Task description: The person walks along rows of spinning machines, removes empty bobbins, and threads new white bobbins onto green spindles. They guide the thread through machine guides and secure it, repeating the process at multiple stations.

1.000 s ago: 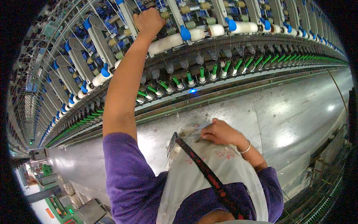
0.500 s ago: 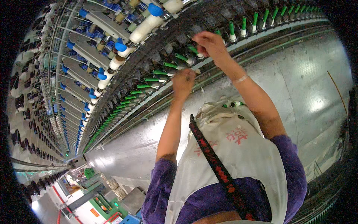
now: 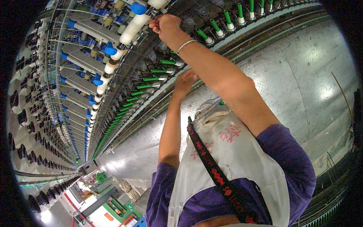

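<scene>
Two hands are up at the spinning machine (image 3: 113,94), one apron (image 3: 234,159) hangs on the chest, one dark patterned strap (image 3: 211,166) crosses it, and one thin bangle (image 3: 186,44) circles the right wrist. The right hand (image 3: 166,27) is raised high at the row of white rollers (image 3: 132,28), fingers drawn together as if pinching something fine (too thin to make out); the left hand (image 3: 184,82) sits lower, at the row of green spindles (image 3: 149,79), its fingers curled toward them, though whether they grip anything I cannot tell. About six green spindles show clearly near the left hand; further ones shrink into a long line toward the lower left, too many and too small to count. The machine fills the left and top; the grey floor (image 3: 302,75), smooth and shiny with glare, lies open on the right. The rollers are round, white, capped in blue; the apron is pale cloth, creased and stained.
</scene>
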Action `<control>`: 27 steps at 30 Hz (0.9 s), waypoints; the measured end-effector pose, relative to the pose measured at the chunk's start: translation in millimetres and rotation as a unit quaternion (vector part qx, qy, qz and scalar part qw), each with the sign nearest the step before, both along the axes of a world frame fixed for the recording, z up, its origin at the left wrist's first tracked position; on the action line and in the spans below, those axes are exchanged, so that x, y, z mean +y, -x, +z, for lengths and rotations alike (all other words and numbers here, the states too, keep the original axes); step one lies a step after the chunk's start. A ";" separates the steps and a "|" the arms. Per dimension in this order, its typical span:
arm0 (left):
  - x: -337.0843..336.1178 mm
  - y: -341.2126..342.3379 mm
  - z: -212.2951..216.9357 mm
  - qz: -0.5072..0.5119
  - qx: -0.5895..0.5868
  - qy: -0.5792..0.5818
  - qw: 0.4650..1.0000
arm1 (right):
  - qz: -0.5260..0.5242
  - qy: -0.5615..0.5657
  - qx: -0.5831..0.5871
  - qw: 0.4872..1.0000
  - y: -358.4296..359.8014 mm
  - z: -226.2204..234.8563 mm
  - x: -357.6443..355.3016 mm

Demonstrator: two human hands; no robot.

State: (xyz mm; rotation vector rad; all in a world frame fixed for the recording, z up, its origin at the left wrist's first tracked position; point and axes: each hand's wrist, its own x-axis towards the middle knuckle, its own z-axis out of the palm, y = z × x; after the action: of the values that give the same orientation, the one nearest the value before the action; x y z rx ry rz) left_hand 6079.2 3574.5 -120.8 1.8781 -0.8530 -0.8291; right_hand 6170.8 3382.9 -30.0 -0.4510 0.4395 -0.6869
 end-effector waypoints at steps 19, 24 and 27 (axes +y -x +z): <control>-93.8 -140.1 100.2 0.233 0.406 0.195 0.862 | 0.150 0.206 0.096 0.962 42.8 0.2 -6.5; -103.6 -123.5 104.7 0.278 0.325 0.250 0.869 | 0.232 0.361 0.072 0.901 82.9 -26.6 -19.6; -104.7 -109.1 99.0 0.288 0.203 0.266 0.897 | 0.122 0.319 0.078 0.937 88.2 -37.7 -15.4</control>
State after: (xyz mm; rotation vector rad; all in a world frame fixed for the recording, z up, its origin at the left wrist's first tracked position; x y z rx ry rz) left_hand 6188.3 3469.8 -21.8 1.2882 -0.1939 -0.5090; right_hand 6082.6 3367.5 -67.7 -1.1622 0.2922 -0.5428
